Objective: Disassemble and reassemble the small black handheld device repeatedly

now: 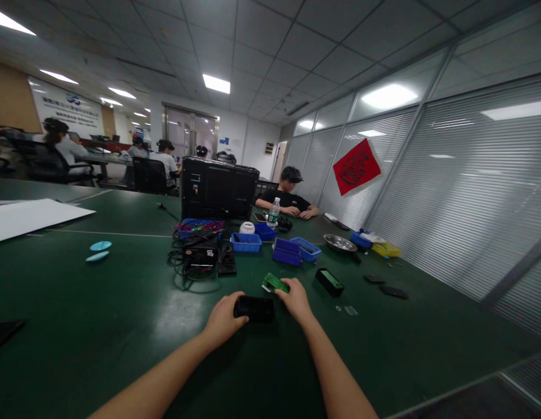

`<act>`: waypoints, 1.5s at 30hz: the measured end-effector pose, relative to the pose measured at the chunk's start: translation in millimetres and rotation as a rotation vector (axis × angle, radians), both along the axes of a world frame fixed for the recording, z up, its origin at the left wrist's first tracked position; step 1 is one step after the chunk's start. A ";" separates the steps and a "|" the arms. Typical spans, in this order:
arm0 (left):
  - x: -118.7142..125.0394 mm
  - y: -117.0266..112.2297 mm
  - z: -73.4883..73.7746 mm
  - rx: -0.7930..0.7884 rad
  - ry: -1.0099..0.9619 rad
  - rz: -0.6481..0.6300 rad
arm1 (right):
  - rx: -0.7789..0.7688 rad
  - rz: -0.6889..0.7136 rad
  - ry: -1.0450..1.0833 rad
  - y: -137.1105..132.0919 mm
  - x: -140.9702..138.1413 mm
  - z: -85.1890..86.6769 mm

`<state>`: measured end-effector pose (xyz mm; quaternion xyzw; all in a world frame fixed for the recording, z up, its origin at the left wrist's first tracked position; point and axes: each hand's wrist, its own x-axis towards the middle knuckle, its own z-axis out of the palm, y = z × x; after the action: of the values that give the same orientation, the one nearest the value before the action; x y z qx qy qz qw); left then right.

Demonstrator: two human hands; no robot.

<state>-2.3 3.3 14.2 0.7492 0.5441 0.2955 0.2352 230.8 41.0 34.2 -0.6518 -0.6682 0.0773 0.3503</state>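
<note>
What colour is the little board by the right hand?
Green. The little board at the right hand, beside the black device, shows best in the head view.

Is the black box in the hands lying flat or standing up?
Lying flat. The black box sits level, wide side down, on the green table, with the left hand and right hand at its ends.

No writing reads clearly: the red diamond sign (pixel 356 167), far beyond the right grip (pixel 295 301), and the wall banner (pixel 67 109), far left, blur.
</note>
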 end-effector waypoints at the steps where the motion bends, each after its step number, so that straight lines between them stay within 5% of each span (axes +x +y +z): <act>1: 0.0 -0.1 0.4 0.000 0.001 -0.001 | 0.027 0.015 0.064 -1.1 -2.3 2.8; 7: -0.5 -1.0 2.7 -0.005 0.004 -0.004 | -0.068 0.219 0.581 -11.3 -14.0 20.0; 11: -0.4 -1.1 3.3 -0.003 0.001 0.012 | -0.154 0.382 0.698 -18.6 -16.9 24.5; 20: -1.2 -0.2 2.1 0.011 -0.011 -0.008 | -0.199 0.581 0.608 -29.3 -25.5 35.1; 28: -0.7 0.0 1.4 0.016 0.016 -0.009 | -0.141 0.477 0.281 -31.7 -34.5 35.0; 45: 0.1 -0.8 2.9 -0.024 0.011 0.027 | -0.106 0.517 0.115 -35.5 -37.4 35.4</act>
<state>-2.2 2.5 17.1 0.7405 0.5591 0.2880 0.2369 193.3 5.5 69.6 -0.4713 -0.7866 0.2362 0.3215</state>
